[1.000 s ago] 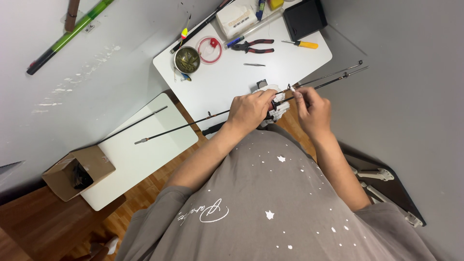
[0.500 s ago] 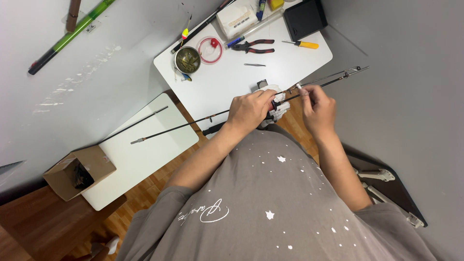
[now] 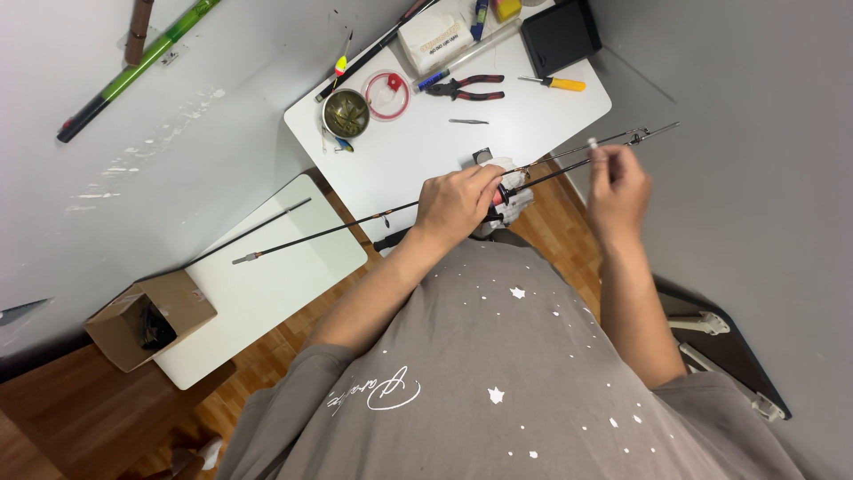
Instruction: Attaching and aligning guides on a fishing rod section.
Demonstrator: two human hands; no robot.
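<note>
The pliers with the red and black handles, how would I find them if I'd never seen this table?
Look at the long white table in front of the person, toward its far end. The red-and-black-handled pliers lie flat there, between a round red-rimmed spool and a yellow-handled screwdriver. They are the only tool with two curved handles.

Left hand (image 3: 455,203) curled in closed grip; right hand (image 3: 616,182) raised (fingertips pinched).
</note>
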